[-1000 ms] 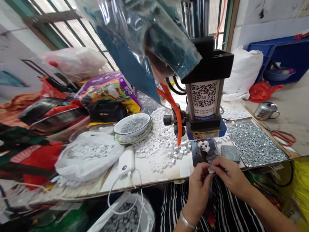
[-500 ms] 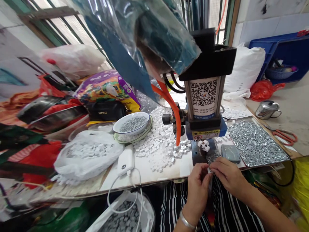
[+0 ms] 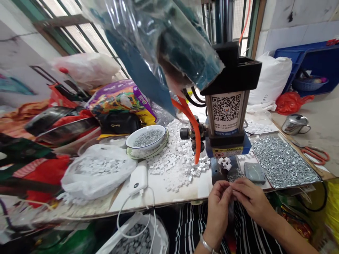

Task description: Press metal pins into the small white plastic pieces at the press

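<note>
Nearest the wearer, the left hand [image 3: 218, 211] and the right hand [image 3: 251, 199] were raised over striped clothing [image 3: 193, 229], fingers curled narrowly, their fingertips meeting so closely that anything held between them could not be made out. Just beyond, small white blocks [image 3: 225, 163] sat on a dark metal plate [image 3: 218, 174] at the base of a pneumatic press [image 3: 226, 116], beside a steel tray of screws [image 3: 282, 162]. Farther left, a heap of the same blocks [image 3: 172, 157] spread across the white tabletop [image 3: 164, 192] near a bowl of screws [image 3: 147, 138].
</note>
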Demonstrator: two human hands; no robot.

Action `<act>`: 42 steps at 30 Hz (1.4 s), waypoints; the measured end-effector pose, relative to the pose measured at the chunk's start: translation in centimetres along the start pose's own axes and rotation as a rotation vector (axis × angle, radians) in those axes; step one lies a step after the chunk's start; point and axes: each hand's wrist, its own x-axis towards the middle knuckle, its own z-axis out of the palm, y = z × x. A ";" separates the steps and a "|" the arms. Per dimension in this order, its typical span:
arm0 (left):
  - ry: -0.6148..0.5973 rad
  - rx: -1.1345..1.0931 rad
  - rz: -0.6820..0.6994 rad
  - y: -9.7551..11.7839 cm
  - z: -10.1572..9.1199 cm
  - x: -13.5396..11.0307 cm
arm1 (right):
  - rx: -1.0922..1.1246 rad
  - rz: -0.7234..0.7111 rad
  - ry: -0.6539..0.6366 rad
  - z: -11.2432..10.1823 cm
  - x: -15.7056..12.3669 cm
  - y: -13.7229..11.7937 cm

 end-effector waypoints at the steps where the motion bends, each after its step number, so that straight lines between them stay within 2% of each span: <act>1: -0.019 0.046 0.013 0.0 -0.2 0.2 | 0.026 0.029 -0.039 -0.4 0.2 0.0; 3: -0.008 0.167 0.089 0.3 -0.9 1.1 | 0.050 0.085 -0.082 -1.3 1.0 0.1; 7: 0.160 0.327 0.337 1.1 -1.8 4.7 | 0.024 0.179 -0.013 -2.7 4.0 0.4; 9: 0.119 0.292 0.362 1.2 -1.8 6.6 | 0.015 0.188 0.012 -2.6 5.7 0.8; 13: -0.078 0.106 0.281 0.7 -1.3 8.7 | -0.020 0.159 0.072 -1.4 8.0 2.1; 19: -0.123 -0.006 0.264 0.4 -1.1 8.7 | -0.165 0.052 0.128 0.1 8.3 3.6; 27: -0.135 -0.028 0.253 0.5 -1.0 8.9 | -0.231 -0.012 0.100 0.2 8.3 3.6; 33: -0.123 0.003 0.338 -0.1 -0.9 9.1 | -0.389 -0.244 -0.002 0.3 8.2 2.7; 37: -0.171 0.025 0.341 -0.6 -1.4 9.1 | -0.383 -0.281 -0.036 0.1 8.3 2.8; 42: -0.184 -0.022 0.334 -0.9 -1.4 9.1 | -0.330 -0.283 0.022 0.1 8.2 3.4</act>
